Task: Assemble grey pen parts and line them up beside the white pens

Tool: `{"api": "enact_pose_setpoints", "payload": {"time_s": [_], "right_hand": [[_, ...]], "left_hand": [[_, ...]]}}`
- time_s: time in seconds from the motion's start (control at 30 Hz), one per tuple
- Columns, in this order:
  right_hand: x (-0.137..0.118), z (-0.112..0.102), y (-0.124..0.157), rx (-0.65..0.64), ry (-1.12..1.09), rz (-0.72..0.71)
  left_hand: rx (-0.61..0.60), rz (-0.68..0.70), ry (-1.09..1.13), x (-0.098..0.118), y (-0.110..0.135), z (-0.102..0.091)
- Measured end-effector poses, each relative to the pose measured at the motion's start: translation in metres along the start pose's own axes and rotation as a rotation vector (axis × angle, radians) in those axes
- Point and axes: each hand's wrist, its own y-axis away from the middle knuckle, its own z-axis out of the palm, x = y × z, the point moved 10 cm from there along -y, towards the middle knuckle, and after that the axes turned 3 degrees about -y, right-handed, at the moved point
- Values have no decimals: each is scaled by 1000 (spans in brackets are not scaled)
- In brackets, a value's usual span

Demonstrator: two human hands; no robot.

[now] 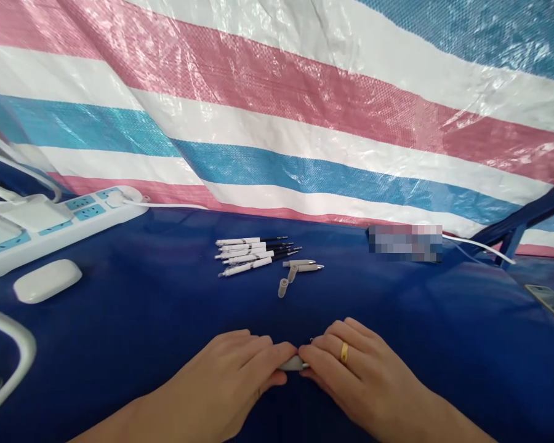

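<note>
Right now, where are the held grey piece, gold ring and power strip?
Grey piece (292,363): head view, exposed section.
Gold ring (344,352): head view, band front.
Power strip (76,235): head view, white side.

- Pen barrels (252,258) lie on the table (360,295)
- Pen grips (292,273) lie just right of them, nearer the front
- A power strip (80,231) lies at back left
- A case (47,281) sits before it
- A phone (550,301) lies far right

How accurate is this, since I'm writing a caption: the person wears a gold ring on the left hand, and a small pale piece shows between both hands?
One detail is wrong: the head view shows the gold ring on the right hand, not the left hand. The small pale piece does show between them.
</note>
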Motion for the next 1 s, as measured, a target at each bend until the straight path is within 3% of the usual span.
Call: {"api": "enact_pose_setpoints", "payload": {"time_s": [0.1,0.27,0.4,0.5,0.6,0.73,1.0], "right_hand": [[-3,-2,-1,10,15,-35],[-7,-8,-3,70,67,-45],[2,-8,-2,43,28,2],[28,-22,1,100,-2,74],[72,-38,8,211,21,223],[114,-23,15,144,79,355],[124,10,11,59,0,409]], "left_hand": [[-24,0,3,-1,0,2],[48,82,-111,9,2,-4],[111,100,-186,10,3,-12],[158,-43,-127,-13,3,-24],[141,-271,-8,-51,6,-29],[104,-428,67,-78,10,-24],[-1,-390,83,-68,5,-5]]}}
